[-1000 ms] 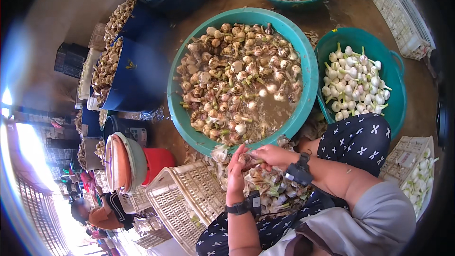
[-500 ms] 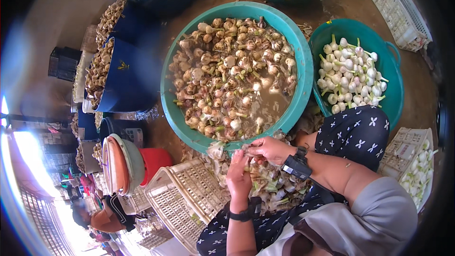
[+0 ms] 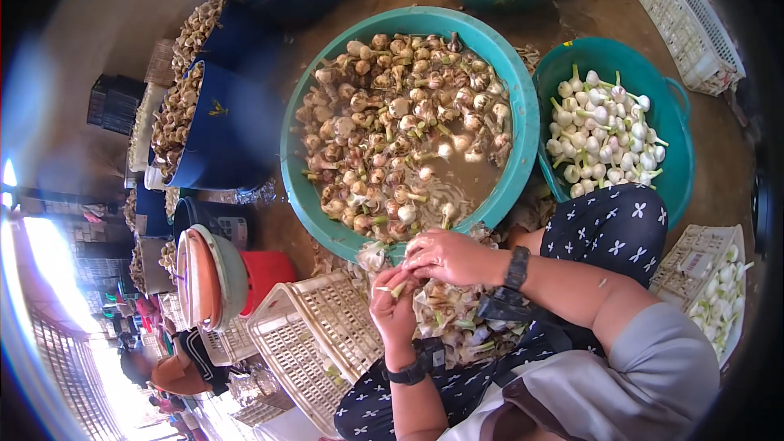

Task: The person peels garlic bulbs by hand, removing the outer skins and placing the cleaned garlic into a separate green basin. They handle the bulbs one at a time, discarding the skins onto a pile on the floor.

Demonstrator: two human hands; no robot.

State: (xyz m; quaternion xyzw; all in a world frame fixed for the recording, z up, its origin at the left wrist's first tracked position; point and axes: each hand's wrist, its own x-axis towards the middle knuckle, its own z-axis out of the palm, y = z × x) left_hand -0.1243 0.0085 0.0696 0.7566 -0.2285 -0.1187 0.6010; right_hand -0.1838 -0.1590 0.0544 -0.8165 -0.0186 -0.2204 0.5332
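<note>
My left hand (image 3: 393, 315) is closed around a garlic bulb, whose pale green stem end (image 3: 397, 289) pokes out between the fingers. The fingers of my right hand (image 3: 457, 257) are bent and pressed onto the same bulb, covering most of it. Both hands meet just above the near rim of a large round green tub (image 3: 531, 126). Brown, unpeeled garlic bulbs (image 3: 384, 122) crowd that tub in murky water. Under my hands lies a heap of loose garlic skins (image 3: 457, 318).
To the right, a green basket (image 3: 684, 147) holds peeled white garlic (image 3: 600, 131). A white crate (image 3: 327, 327) stands at the left beside a red bucket (image 3: 268, 278) and stacked basins (image 3: 220, 278). Blue barrels (image 3: 224, 131) of garlic line the left. Another person (image 3: 184, 363) is farther off.
My right hand has turned and come over toward my left, its fingers now on the bulb. A stem end now shows in my left hand, which has shifted slightly left.
</note>
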